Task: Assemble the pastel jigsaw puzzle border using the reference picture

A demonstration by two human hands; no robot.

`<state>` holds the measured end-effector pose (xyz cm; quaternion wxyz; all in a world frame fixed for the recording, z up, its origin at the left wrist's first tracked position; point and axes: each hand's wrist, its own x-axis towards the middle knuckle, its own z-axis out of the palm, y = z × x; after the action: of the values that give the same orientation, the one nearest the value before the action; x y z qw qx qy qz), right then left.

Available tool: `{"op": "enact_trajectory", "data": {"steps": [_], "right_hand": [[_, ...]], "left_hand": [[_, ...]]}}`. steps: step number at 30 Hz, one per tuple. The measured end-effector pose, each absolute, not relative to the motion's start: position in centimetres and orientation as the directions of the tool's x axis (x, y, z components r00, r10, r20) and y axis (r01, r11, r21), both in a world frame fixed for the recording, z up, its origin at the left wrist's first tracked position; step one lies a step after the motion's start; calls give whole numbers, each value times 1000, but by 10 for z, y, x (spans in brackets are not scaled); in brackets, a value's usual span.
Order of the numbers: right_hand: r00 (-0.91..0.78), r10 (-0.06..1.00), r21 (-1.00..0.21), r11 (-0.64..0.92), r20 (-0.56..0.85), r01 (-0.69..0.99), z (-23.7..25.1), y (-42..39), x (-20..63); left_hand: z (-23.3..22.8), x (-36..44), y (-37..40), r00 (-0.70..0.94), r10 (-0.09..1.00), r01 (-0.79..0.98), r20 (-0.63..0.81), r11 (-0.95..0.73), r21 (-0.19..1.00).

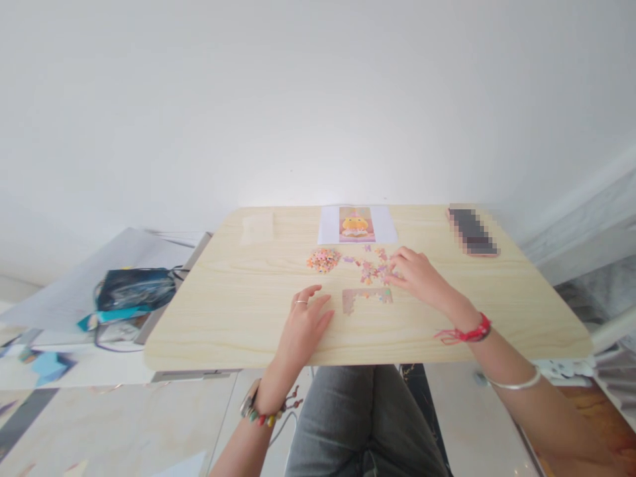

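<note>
My left hand rests on the table with its fingers spread, holding nothing, left of a partly joined jigsaw puzzle. The joined part is a pinkish strip along the top with a short piece running down its left side. My right hand reaches into loose puzzle pieces above that strip. Its fingers are bent and its thumb is apart from them, with fingertips touching or just over the pieces. Left of these lies a dense heap of puzzle pieces. Behind stands a printed reference picture of a yellow figure, lying flat.
A phone lies at the table's back right. A pale, see-through sheet or bag is at the back left. The wooden table meets a white wall. Left of it, a dark bag sits on a lower surface.
</note>
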<state>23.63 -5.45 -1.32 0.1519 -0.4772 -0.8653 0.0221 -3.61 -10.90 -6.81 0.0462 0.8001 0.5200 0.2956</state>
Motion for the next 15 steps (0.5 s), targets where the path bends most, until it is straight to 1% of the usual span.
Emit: {"op": "enact_trajectory", "data": {"steps": [3,6,8,10,12,13,15], "right_hand": [[-561,792,-200,606,240,770,-18,-82,242],[-647,735,-178,677,201,714,-22,-99,247],[-680,713,-166,701,171,693,-23,-104,250],[-700,700,-192,713,143,674,-22,-107,254],[-697,706,-236,704,127,670,-22,-110,256],[-673,728,-252,681,133,687,-22,-112,256],[-565,806,-259,591,175,763,-24,-117,253]], "left_hand": [[-67,-36,-109,293,857,805,424,-461,375],[-65,-37,-110,301,853,803,427,-468,370],[-65,-38,-109,297,851,803,433,-468,369],[-65,-38,-110,293,851,804,435,-466,370],[-65,-38,-110,293,852,803,434,-466,372],[-65,-37,-110,295,852,801,433,-468,374],[-64,-36,-110,301,851,795,431,-473,379]]}}
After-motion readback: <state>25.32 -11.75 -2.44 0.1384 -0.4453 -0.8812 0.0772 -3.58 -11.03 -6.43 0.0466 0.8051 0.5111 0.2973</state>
